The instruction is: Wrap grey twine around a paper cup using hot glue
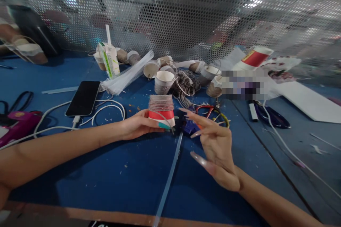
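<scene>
My left hand (141,124) is closed around the lower part of a paper cup (161,116). Grey twine (161,102) is wound in rows round the cup's upper half, red and white paper shows below, and a loose twine end hangs across it. To its right, my right hand (215,145) is raised with fingers apart and nothing between them. Behind those fingers lies a blue glue gun (190,127), partly hidden, with a long clear glue stick (169,181) reaching toward the table's front edge. Scissors with red and yellow handles (226,117) lie just beyond.
Several twine-wrapped cups (163,83) and a heap of grey twine (188,85) stand at the back. A bundle of glue sticks (130,74), a drink carton (110,60) and a phone (84,97) with a white cable are at left. A perforated metal screen (181,17) closes off the far side.
</scene>
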Motion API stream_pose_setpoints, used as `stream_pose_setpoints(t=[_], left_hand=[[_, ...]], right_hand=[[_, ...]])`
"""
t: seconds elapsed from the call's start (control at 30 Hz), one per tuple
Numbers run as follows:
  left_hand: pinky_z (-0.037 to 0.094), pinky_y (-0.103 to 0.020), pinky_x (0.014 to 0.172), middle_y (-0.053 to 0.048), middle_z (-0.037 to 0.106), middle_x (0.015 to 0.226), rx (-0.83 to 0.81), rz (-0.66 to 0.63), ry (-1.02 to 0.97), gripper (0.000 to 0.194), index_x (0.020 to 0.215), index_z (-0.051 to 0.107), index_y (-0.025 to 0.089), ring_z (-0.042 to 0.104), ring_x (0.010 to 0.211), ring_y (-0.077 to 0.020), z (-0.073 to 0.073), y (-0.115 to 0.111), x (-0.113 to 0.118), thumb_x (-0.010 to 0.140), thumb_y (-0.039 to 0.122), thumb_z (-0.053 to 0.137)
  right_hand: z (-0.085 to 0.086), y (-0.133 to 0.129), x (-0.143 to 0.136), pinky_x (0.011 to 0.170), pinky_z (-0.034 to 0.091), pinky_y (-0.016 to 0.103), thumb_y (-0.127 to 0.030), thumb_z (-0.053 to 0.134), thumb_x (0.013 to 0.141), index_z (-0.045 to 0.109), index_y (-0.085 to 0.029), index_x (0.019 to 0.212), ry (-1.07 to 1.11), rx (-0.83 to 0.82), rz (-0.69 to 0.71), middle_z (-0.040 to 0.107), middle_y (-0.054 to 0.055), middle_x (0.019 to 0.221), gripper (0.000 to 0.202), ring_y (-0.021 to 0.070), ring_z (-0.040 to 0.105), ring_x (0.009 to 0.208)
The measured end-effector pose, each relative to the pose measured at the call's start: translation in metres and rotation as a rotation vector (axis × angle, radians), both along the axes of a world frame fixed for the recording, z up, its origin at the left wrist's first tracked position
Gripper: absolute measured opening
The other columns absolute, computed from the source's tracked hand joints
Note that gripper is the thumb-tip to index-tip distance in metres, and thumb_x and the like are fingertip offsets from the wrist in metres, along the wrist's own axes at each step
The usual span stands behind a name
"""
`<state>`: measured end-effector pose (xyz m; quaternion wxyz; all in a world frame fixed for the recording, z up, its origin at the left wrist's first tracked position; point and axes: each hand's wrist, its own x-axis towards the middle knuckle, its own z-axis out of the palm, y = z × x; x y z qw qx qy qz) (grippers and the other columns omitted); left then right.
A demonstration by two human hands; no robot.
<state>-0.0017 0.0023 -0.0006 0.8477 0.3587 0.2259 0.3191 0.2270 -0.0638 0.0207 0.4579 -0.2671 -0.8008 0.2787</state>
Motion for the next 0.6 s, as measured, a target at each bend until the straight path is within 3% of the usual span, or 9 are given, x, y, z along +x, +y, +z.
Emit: stream_pose_setpoints(t=[0.17, 0.37, 0.6], left_hand=[[0.048, -0.032, 0.092, -0.008, 0.077, 0.098, 0.010, -0.026, -0.009, 0.044, 0.101, 0.072, 0.014, 0.070, 0.092, -0.0189, -0.0018, 0.0000, -0.0011, 0.060, 0.017, 0.084], [0.047, -0.034, 0.096, -0.007, 0.077, 0.097, 0.015, -0.020, 0.008, 0.042, 0.102, 0.071, 0.014, 0.070, 0.093, -0.0188, 0.0005, -0.0016, -0.0003, 0.062, 0.013, 0.082], [0.046, -0.032, 0.096, -0.005, 0.076, 0.098, 0.062, -0.008, -0.006, 0.043, 0.101, 0.071, 0.015, 0.069, 0.093, -0.0166, 0.0051, -0.0050, 0.0028, 0.060, 0.008, 0.083]], right_hand=[[0.0029, -0.0055, 0.0060, 0.107, 0.034, 0.052, -0.023, 0.053, 0.080, 0.048, -0.027, 0.104, -0.226, -0.081, 0.075, 0.050, 0.003, 0.147, 0.025, 0.0289, 0.037, 0.133], [0.0013, -0.0079, 0.0012, 0.101, 0.034, 0.048, -0.031, 0.047, 0.087, 0.047, -0.026, 0.093, -0.259, -0.161, 0.054, 0.054, 0.002, 0.144, 0.007, 0.0269, 0.041, 0.116], [0.0025, -0.0026, 0.0021, 0.097, 0.032, 0.046, -0.038, 0.042, 0.094, 0.044, -0.027, 0.095, -0.277, -0.173, 0.068, 0.051, 0.000, 0.147, 0.011, 0.0255, 0.038, 0.113]])
